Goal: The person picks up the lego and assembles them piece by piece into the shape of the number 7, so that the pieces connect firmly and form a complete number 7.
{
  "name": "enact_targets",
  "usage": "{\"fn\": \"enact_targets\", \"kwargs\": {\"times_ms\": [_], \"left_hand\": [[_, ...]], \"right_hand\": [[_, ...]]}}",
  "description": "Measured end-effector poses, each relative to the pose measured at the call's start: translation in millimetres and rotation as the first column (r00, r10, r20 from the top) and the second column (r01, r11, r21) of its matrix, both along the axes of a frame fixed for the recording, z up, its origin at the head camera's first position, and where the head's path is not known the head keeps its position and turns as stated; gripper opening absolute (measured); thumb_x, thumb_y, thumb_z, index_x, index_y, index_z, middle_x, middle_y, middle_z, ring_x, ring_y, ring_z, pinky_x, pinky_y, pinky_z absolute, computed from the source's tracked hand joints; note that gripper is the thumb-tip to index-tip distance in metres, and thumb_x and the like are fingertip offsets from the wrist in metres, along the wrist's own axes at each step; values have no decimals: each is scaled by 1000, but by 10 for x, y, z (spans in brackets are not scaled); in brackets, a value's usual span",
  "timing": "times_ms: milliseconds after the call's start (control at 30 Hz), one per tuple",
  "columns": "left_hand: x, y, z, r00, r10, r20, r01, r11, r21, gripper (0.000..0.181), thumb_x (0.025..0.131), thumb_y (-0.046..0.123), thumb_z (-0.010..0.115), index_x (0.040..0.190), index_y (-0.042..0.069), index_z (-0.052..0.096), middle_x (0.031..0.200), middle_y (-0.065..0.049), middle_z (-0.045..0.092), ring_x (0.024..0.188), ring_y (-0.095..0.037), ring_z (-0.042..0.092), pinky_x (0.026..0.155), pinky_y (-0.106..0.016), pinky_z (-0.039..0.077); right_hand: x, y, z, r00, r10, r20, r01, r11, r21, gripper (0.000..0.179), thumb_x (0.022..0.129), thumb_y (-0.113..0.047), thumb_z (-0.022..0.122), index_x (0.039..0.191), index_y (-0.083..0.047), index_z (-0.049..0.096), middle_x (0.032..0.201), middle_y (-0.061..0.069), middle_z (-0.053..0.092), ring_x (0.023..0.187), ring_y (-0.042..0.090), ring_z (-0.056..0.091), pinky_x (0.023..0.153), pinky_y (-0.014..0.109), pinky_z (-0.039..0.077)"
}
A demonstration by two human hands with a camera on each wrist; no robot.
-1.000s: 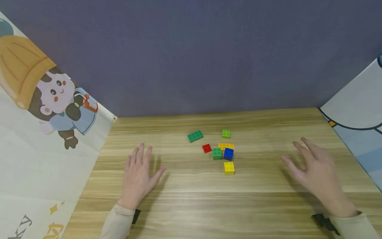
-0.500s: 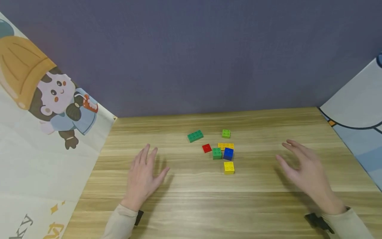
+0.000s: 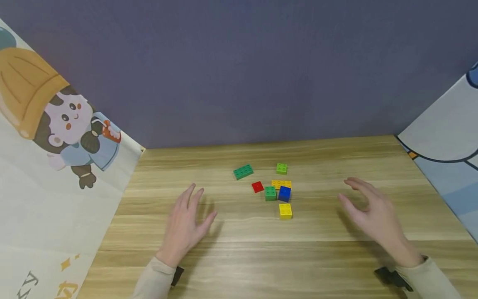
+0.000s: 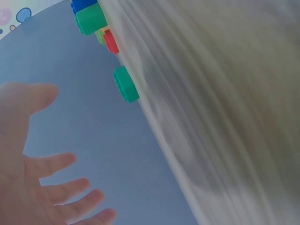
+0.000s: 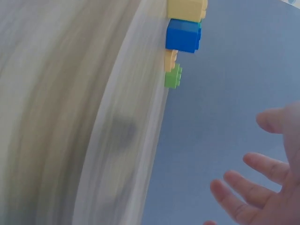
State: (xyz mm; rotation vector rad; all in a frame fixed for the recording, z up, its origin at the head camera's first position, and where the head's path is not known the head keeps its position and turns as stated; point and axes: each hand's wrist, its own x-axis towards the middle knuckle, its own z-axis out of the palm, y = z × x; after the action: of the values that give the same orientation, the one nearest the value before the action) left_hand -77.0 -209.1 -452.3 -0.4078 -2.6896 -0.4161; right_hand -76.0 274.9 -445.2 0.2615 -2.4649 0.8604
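Yellow brick (image 3: 285, 211): 4 studs | red brick (image 3: 257, 187): flat | left hand (image 3: 183, 228), right hand (image 3: 376, 218): wide

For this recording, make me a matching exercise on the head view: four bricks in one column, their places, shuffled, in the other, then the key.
1. Lime brick
2. Long green brick
3. Square yellow brick
4. Blue brick

A. Nearest the picture's bottom edge
B. Just right of the square green brick
C. Farthest left
D. Straight behind the long yellow brick

Pairs: 1-D, 2-C, 3-A, 4-B
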Motion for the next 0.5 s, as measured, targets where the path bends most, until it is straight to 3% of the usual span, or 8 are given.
{"fn": "enact_targets", "kwargs": {"times_ms": [133, 300, 433, 500], "left_hand": [[16, 43, 4, 1000, 1, 31, -2, 1000, 17, 79, 91, 53, 79, 150, 6, 56, 161, -24, 48, 140, -49, 54, 110, -67, 50], [26, 104, 7, 998, -12, 59, 10, 999, 32, 76, 92, 52, 78, 149, 7, 57, 160, -23, 50, 140, -48, 55, 112, -65, 49], [32, 150, 6, 997, -20, 73, 18, 999, 37, 73, 93, 52, 77, 148, 8, 59, 160, -22, 51, 140, -47, 56, 111, -65, 50], [39, 174, 5, 997, -26, 77, 23, 999, 37, 72, 93, 53, 77, 147, 8, 60, 159, -22, 52, 139, -46, 56, 112, -65, 49]], "right_hand": [[-17, -83, 2, 1000, 19, 23, -19, 1000, -7, 46, 90, -14, 84, 132, -4, 72, 137, 19, 72, 107, 37, 69, 97, -3, 28], [-70, -190, -22, 998, 58, 18, -58, 998, -4, 48, 87, -13, 86, 132, -4, 72, 135, 19, 73, 106, 38, 72, 99, -3, 28], [-97, -247, -52, 997, 76, 26, -76, 997, 8, 47, 87, -12, 86, 131, -4, 72, 131, 18, 75, 103, 37, 73, 89, 7, 44], [-103, -267, -66, 996, 85, 40, -85, 996, 14, 47, 87, -12, 85, 131, -4, 72, 127, 18, 76, 100, 37, 74, 75, 17, 50]]}}
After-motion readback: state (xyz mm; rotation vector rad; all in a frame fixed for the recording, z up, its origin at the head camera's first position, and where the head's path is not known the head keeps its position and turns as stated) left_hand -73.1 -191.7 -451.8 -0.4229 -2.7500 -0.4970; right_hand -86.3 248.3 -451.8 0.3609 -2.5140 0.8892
